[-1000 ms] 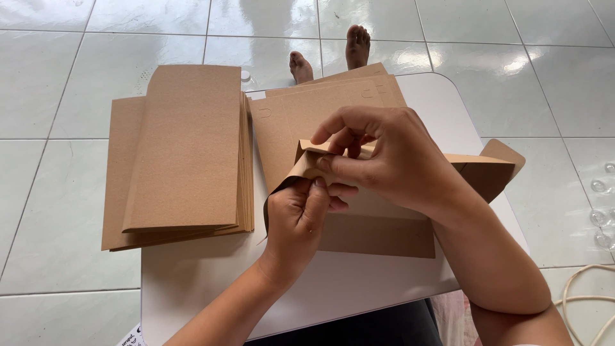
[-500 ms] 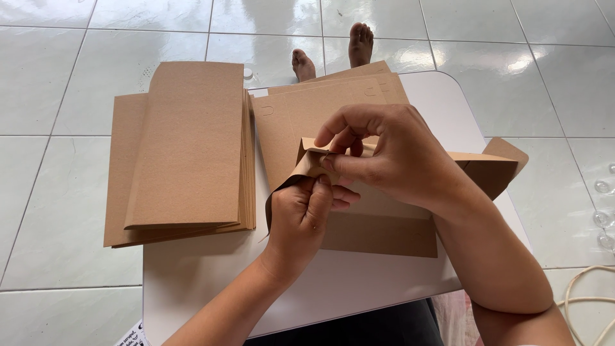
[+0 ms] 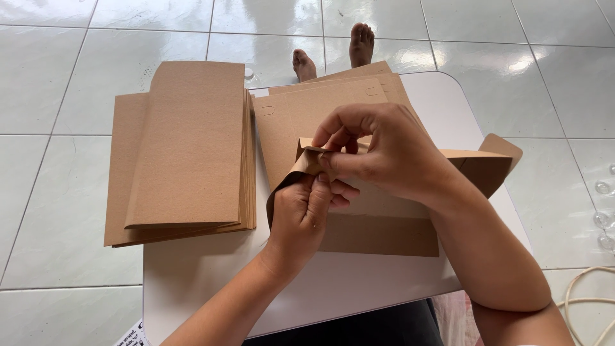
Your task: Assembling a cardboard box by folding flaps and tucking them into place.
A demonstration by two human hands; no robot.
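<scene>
A brown cardboard box, partly folded up, lies across a small white table. My left hand pinches the box's left end flap from below. My right hand reaches over the top and presses the same flap with thumb and fingers. The box's right end flap stands open past my right wrist. Under the box lie flat brown cardboard blanks.
A stack of flat folded cardboard blanks lies at the left, overhanging the table's edge. Two bare feet rest on the white tiled floor beyond the table. A pale cord curls at the lower right, near clear round objects.
Both hands have stayed on the left end flap, with only small finger shifts. The box and stack have not moved.
</scene>
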